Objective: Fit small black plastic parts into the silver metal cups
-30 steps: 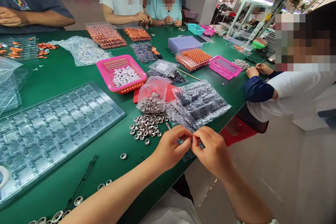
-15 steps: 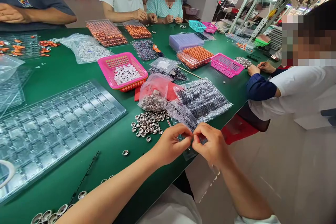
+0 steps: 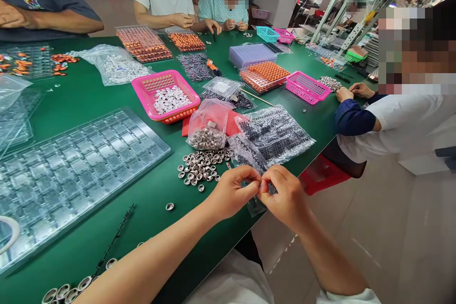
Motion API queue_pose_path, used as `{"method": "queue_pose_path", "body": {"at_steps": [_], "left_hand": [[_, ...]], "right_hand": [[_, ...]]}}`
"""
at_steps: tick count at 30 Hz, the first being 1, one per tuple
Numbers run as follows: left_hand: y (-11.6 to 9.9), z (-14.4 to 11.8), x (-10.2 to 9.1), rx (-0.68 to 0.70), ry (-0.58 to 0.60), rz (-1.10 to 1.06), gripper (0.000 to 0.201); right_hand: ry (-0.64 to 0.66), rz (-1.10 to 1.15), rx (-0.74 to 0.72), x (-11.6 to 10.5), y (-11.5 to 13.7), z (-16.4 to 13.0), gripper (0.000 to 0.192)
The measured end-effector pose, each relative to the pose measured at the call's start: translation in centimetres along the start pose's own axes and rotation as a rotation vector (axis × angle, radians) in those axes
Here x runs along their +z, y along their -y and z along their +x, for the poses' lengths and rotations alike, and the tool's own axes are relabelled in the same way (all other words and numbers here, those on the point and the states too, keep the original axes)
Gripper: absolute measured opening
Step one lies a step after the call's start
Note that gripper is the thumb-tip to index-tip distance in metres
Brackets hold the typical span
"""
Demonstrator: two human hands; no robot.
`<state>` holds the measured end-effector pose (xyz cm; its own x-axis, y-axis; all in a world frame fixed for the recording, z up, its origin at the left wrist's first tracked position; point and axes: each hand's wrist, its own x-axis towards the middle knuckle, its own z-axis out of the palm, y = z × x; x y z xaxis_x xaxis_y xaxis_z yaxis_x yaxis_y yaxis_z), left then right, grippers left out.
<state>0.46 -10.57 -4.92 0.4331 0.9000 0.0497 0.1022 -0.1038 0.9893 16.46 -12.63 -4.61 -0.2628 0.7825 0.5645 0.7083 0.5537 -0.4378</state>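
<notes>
My left hand and my right hand meet fingertip to fingertip over the near edge of the green table. Both pinch the edge of a small clear plastic bag of dark parts; what lies between the fingertips is hidden. Just left of my hands lies a loose pile of small silver metal rings. Behind it stands a clear bag of more rings. A larger clear bag of black parts lies beyond my right hand.
A big clear blister tray fills the near left. A pink basket of white parts sits mid-table, another pink basket and orange part trays farther right. A seated person's arm rests at the right edge; other people work at the far side.
My hands have stayed together at the small bag, shifting only slightly. The view has tilted a little; a far person's hand has reached out onto the table.
</notes>
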Motion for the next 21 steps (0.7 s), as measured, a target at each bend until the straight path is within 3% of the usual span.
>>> {"method": "queue_pose_path", "body": {"at_steps": [13,21], "left_hand": [[0.02,0.37,-0.09,-0.064,-0.015,0.052,0.013],[-0.26,0.67,-0.17,-0.099,-0.020,0.079,0.013]], "right_hand": [[-0.062,-0.160,-0.092,0.26,-0.06,0.31,0.024],[-0.076,-0.139,-0.061,0.57,-0.15,0.16,0.023]]}}
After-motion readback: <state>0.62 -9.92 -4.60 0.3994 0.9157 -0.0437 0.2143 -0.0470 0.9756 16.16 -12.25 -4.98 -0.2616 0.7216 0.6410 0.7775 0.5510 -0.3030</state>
